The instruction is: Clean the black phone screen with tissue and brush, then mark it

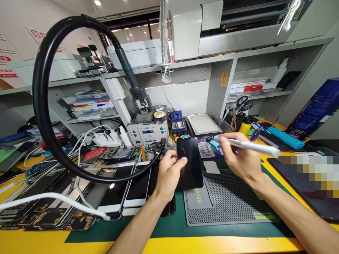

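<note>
A black phone (192, 167) with a dark screen is held upright above the mat's left edge. My left hand (169, 173) grips its left side, the thumb lying on the screen. My right hand (239, 157) is closed around a white pen-like tool (249, 145), off to the right of the phone and not touching it. The tool's narrow end points left, towards the phone. Below both hands lies a grey perforated mat (227, 208) on a green mat (169, 229).
Several phones (116, 190) and phone parts fill the left side. A black hose (42, 106) loops from a grey station (148, 130) at the back. A tablet (296, 187) lies right. Scissors (245, 103) and bottles stand at the back right.
</note>
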A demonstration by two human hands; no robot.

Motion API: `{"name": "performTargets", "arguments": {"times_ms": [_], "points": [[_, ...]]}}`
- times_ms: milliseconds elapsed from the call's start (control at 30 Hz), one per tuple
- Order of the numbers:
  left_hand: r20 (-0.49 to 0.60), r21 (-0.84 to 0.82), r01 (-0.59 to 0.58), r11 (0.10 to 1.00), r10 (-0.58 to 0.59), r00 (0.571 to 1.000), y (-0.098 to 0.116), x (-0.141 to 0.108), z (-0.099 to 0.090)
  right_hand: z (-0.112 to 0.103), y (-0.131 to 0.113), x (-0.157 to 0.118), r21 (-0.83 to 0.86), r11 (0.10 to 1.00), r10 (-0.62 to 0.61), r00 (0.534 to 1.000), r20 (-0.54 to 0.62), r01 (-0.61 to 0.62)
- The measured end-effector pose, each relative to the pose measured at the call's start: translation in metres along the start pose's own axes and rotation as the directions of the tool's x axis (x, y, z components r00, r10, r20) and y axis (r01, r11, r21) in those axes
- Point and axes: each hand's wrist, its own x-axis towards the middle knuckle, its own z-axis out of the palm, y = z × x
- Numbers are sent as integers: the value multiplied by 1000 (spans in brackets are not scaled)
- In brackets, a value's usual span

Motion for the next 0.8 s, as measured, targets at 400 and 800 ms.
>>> {"name": "performTargets", "arguments": {"times_ms": [400, 800], "points": [[-29, -9, 18, 1000, -18, 999, -1, 2, -1, -4, -1, 3, -4, 999, 33, 998, 53, -33], [185, -230, 401, 887, -364, 913, 0, 8, -8, 0, -2, 3, 245, 839, 399, 856, 329, -486]]}}
